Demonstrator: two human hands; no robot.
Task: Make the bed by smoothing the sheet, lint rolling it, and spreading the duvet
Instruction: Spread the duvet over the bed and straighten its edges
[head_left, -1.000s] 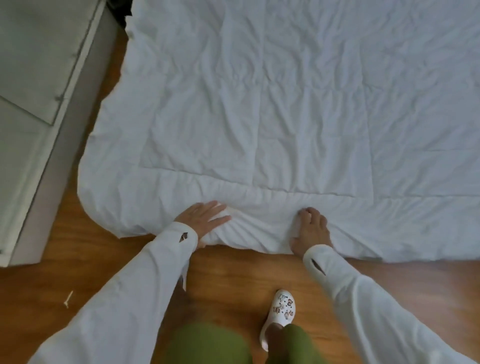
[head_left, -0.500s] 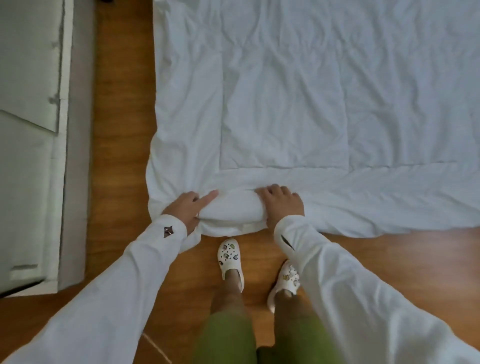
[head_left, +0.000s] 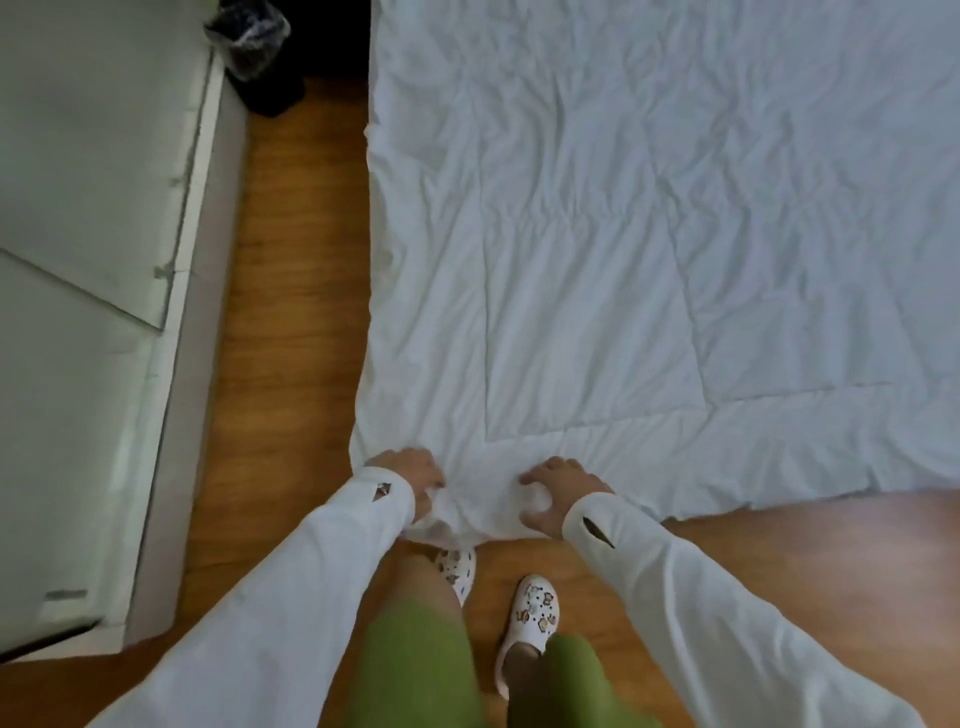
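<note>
Spreading stage, unfinished: left hand (head_left: 410, 475) and right hand (head_left: 558, 493) both bunch the creased duvet (head_left: 649, 234) corner, flattening left.

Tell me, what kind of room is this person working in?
Probably a bedroom or a hotel room. A white quilted duvet lies spread out, both hands gripping its near corner, above a wooden floor, with a pale cabinet alongside.

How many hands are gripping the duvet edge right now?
2: the left hand grips the duvet at its near corner; the right hand clutches the edge just beside it.
</note>
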